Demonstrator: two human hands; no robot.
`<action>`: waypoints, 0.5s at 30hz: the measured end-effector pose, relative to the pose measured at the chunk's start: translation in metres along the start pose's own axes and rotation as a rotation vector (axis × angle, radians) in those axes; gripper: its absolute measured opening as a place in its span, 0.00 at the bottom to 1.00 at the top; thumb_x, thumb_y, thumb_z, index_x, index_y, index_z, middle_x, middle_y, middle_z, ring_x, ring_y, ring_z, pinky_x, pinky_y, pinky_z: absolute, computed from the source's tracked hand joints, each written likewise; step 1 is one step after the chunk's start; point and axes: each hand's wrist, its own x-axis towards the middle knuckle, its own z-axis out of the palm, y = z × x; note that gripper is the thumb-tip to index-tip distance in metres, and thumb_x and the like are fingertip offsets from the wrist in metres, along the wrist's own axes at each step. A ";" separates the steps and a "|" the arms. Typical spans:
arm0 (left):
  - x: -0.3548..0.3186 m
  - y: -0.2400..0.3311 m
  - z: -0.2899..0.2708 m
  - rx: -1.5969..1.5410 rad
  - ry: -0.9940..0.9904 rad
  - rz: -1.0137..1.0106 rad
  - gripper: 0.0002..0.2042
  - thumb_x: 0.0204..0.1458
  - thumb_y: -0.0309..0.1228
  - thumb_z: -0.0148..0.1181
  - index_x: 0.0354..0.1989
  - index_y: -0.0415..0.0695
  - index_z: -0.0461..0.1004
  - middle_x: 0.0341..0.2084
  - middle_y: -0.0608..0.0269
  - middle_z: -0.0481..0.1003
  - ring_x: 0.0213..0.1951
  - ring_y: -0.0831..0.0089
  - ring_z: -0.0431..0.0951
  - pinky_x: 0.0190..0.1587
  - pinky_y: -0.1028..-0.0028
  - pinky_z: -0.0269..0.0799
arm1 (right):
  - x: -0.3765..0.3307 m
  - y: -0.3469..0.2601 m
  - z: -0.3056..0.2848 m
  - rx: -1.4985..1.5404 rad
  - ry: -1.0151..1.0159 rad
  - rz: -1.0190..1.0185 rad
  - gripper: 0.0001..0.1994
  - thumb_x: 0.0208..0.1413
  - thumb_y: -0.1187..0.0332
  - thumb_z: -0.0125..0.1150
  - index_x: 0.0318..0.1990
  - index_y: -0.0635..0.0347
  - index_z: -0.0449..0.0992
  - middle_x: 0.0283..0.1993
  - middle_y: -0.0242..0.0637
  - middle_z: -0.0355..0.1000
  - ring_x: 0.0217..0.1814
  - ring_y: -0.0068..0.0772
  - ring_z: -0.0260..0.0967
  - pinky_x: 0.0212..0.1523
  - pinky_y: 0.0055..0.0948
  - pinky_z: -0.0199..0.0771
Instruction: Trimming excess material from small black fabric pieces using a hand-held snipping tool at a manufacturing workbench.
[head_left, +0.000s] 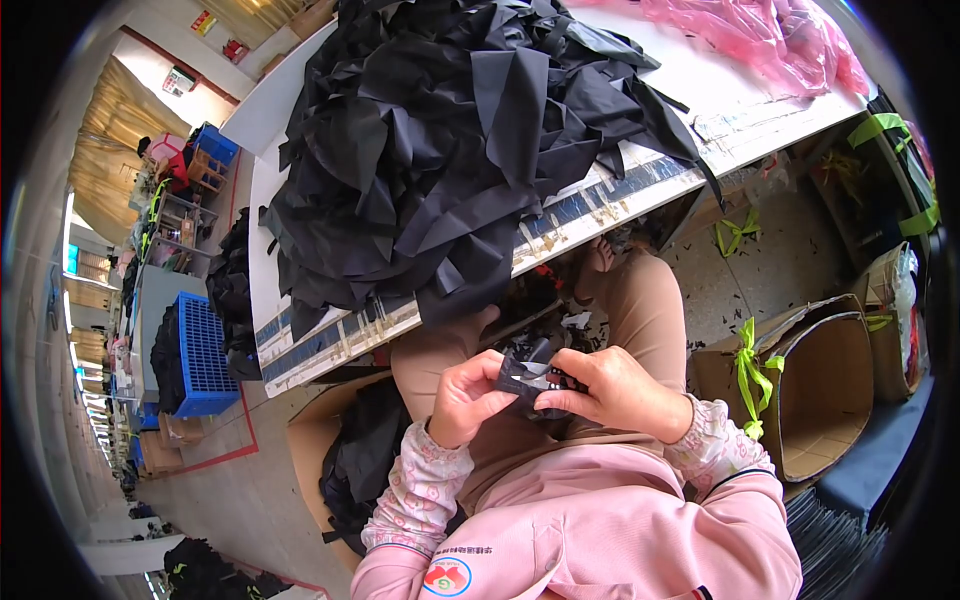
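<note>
Over my lap, my left hand [468, 402] pinches a small black fabric piece [512, 378] between thumb and fingers. My right hand [622, 392] is closed around a pair of small thread snips [538, 370], whose silvery metal shows against the fabric. The blades lie at the piece, but whether they are cutting it cannot be made out. Beyond my hands, a big heap of black fabric pieces [430, 150] covers much of the white table [268, 200] and hangs over its near edge.
Pink plastic sheeting [770, 40] lies on the table's far right. A cardboard box [825, 395] stands at my right, and another box [308, 450] with black fabric at my left. Farther left is a blue crate [208, 355]. Dark scraps litter the floor [720, 290].
</note>
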 end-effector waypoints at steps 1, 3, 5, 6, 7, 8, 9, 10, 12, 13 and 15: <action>0.000 0.000 0.000 0.000 0.001 0.000 0.05 0.50 0.17 0.58 0.35 0.34 0.74 0.38 0.62 0.71 0.41 0.75 0.71 0.47 0.76 0.66 | 0.000 0.000 0.000 -0.030 0.002 -0.015 0.20 0.53 0.53 0.63 0.28 0.62 0.68 0.18 0.46 0.68 0.23 0.53 0.69 0.23 0.42 0.67; 0.000 0.001 0.003 0.043 -0.011 -0.043 0.06 0.50 0.18 0.58 0.37 0.34 0.74 0.38 0.63 0.71 0.41 0.76 0.71 0.47 0.76 0.66 | 0.000 0.001 0.000 -0.039 0.006 -0.025 0.20 0.53 0.53 0.63 0.28 0.62 0.68 0.18 0.46 0.68 0.23 0.53 0.69 0.23 0.42 0.67; 0.000 0.002 0.006 0.046 0.007 -0.067 0.06 0.49 0.19 0.59 0.36 0.34 0.75 0.38 0.60 0.72 0.41 0.74 0.72 0.47 0.75 0.66 | 0.000 0.001 0.000 -0.049 0.011 -0.035 0.20 0.53 0.53 0.63 0.28 0.62 0.68 0.18 0.46 0.68 0.23 0.53 0.69 0.23 0.42 0.67; -0.001 0.002 0.008 0.049 0.026 -0.090 0.07 0.47 0.21 0.60 0.35 0.34 0.76 0.38 0.58 0.73 0.41 0.72 0.73 0.47 0.74 0.66 | 0.001 0.001 0.000 -0.048 0.017 -0.042 0.20 0.53 0.53 0.63 0.28 0.62 0.68 0.18 0.46 0.68 0.23 0.53 0.69 0.23 0.42 0.67; -0.001 0.003 0.008 0.049 0.026 -0.090 0.07 0.47 0.21 0.60 0.35 0.34 0.76 0.38 0.58 0.73 0.41 0.72 0.73 0.47 0.74 0.66 | 0.001 0.001 0.000 -0.047 0.023 -0.049 0.20 0.53 0.53 0.62 0.28 0.62 0.68 0.18 0.46 0.68 0.23 0.53 0.69 0.23 0.42 0.67; -0.001 0.003 0.008 0.062 0.025 -0.082 0.07 0.47 0.21 0.60 0.35 0.34 0.76 0.37 0.58 0.73 0.41 0.72 0.73 0.47 0.74 0.66 | 0.001 0.001 -0.001 -0.047 0.023 -0.049 0.20 0.53 0.53 0.62 0.28 0.62 0.68 0.18 0.46 0.68 0.23 0.53 0.69 0.23 0.42 0.67; -0.001 0.003 0.008 0.074 0.024 -0.075 0.06 0.47 0.21 0.60 0.34 0.34 0.76 0.37 0.58 0.73 0.41 0.72 0.73 0.47 0.74 0.66 | 0.001 0.003 -0.001 -0.059 0.027 -0.065 0.19 0.52 0.55 0.64 0.28 0.62 0.67 0.17 0.45 0.67 0.21 0.52 0.68 0.21 0.40 0.66; 0.000 0.003 0.007 0.075 0.023 -0.075 0.06 0.47 0.21 0.60 0.34 0.34 0.76 0.37 0.58 0.73 0.41 0.72 0.73 0.47 0.74 0.66 | 0.001 0.004 -0.001 -0.070 0.031 -0.080 0.18 0.52 0.57 0.65 0.28 0.62 0.67 0.16 0.45 0.65 0.19 0.50 0.66 0.19 0.38 0.64; 0.000 0.004 0.006 0.081 -0.033 -0.018 0.06 0.50 0.18 0.59 0.37 0.34 0.75 0.37 0.63 0.70 0.40 0.76 0.71 0.46 0.76 0.66 | 0.000 0.006 -0.001 -0.076 0.028 -0.087 0.17 0.52 0.58 0.65 0.28 0.62 0.67 0.16 0.45 0.65 0.19 0.50 0.66 0.19 0.38 0.65; 0.001 0.004 0.005 0.081 -0.033 -0.019 0.06 0.50 0.18 0.59 0.37 0.34 0.75 0.37 0.63 0.70 0.40 0.76 0.71 0.46 0.76 0.66 | 0.000 0.007 -0.001 -0.083 0.025 -0.093 0.17 0.52 0.58 0.65 0.28 0.62 0.67 0.16 0.45 0.65 0.19 0.50 0.66 0.20 0.38 0.65; 0.001 0.004 0.004 0.099 -0.045 -0.015 0.06 0.50 0.18 0.59 0.37 0.34 0.75 0.37 0.63 0.70 0.40 0.76 0.71 0.46 0.76 0.66 | 0.000 0.008 -0.002 -0.077 0.027 -0.088 0.17 0.52 0.59 0.65 0.27 0.62 0.67 0.16 0.45 0.65 0.19 0.50 0.67 0.20 0.38 0.65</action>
